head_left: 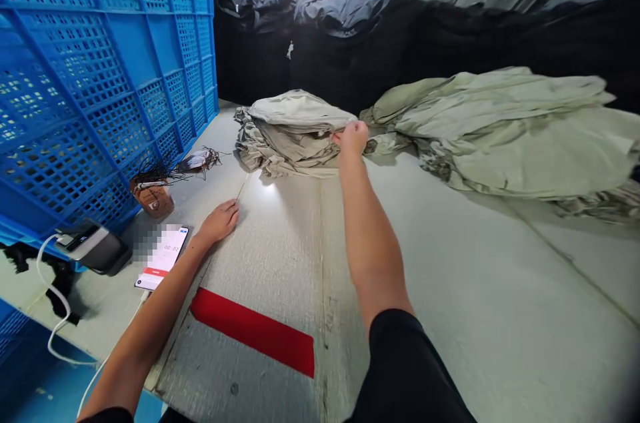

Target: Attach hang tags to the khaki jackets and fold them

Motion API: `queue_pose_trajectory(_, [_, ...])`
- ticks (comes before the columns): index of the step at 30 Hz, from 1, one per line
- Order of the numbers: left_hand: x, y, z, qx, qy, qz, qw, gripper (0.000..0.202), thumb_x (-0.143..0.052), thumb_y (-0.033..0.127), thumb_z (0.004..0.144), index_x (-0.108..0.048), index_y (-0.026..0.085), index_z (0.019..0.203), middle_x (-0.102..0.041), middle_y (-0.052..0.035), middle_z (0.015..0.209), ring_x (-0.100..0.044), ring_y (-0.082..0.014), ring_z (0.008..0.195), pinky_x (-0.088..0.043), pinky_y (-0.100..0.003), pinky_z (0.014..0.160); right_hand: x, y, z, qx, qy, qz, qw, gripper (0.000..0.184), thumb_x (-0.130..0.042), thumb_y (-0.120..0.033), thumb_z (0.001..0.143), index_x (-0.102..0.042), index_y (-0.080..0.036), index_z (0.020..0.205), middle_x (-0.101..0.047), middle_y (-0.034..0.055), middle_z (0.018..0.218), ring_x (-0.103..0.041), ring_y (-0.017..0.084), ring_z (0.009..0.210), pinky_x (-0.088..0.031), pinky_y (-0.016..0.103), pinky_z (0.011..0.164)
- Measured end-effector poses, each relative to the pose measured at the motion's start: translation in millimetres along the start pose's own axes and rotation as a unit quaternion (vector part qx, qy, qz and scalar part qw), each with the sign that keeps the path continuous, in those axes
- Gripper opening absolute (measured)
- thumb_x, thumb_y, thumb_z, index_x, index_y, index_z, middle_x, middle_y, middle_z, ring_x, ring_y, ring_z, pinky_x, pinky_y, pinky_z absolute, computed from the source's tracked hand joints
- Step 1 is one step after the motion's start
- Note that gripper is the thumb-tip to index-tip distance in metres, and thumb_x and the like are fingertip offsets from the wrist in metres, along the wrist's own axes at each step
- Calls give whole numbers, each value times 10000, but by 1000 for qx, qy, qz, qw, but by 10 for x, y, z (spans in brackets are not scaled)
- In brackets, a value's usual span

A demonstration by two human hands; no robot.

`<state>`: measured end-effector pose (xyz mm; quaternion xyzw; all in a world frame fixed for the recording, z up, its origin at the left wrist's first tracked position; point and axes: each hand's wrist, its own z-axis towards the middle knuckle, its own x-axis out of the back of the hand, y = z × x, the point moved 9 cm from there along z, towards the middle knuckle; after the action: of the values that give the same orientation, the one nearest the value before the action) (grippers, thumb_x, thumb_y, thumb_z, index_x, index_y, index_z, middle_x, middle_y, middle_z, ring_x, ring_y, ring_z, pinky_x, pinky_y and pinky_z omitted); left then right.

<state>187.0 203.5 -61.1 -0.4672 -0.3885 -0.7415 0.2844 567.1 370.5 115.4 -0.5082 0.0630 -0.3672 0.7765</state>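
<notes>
My right hand (354, 137) reaches forward with its fingers closed on the right edge of a bunched beige garment or cloth (300, 109). Its exact kind does not show. The cloth lies in a loose pile with gathered, crinkled edges on its left side. My left hand (220, 221) rests palm down on the table, fingers stretched out and holding nothing. Just left of it lies a phone (170, 246) with a lit screen, partly blurred out. In front of my body a red strip (253, 331) lies flat across the table (280, 243).
A tall blue plastic crate (115, 56) stands along the left. Beside it are a small brown box (153, 199) with dark wire ties and a power bank (94, 248) with a white cable. Pale green cloth (525, 136) is heaped at right. Large black sacks (345, 63) line the back.
</notes>
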Motion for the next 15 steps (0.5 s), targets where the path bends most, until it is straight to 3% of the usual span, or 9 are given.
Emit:
queue_pose_trajectory(3, [3,52,37,24,7,8,1000,478,-327,338,984,-590,99,1304,-516,-181,1445,-438,-262,1386,-313,-447,1185,638,193,-210,-88,87,94,988,392,-242,-435,992,-543,-184,992,-556,47,783,-647,189,712,-539,361,623])
queue_pose_trajectory(7, [-35,295,115,33,10,2,999,479,-367,330,966,-548,76,1330,-494,-225,1443,-423,-299,1390,-336,-472,1159,1445,494,-779,-82,171,115,975,312,-306,-480,954,-469,-232,858,-473,-20,692,-575,146,594,-532,305,550])
queue_pose_trajectory(11, [-139,653,218,-4,-2,-13,1000,510,-391,351,964,-493,81,1385,-414,-224,1509,-374,-303,1425,-297,-460,1181,1928,965,-1193,-161,185,116,962,318,-442,-478,891,-367,-248,684,-351,-73,561,-429,106,458,-472,248,443])
queue_pose_trajectory(15, [-226,853,359,-18,-22,-24,999,549,-402,350,956,-424,101,1444,-351,-211,1555,-342,-304,1445,-290,-465,1180,2239,1021,-1275,-146,219,77,962,284,-405,-420,904,-381,-245,681,-376,-60,554,-473,123,474,-467,251,457])
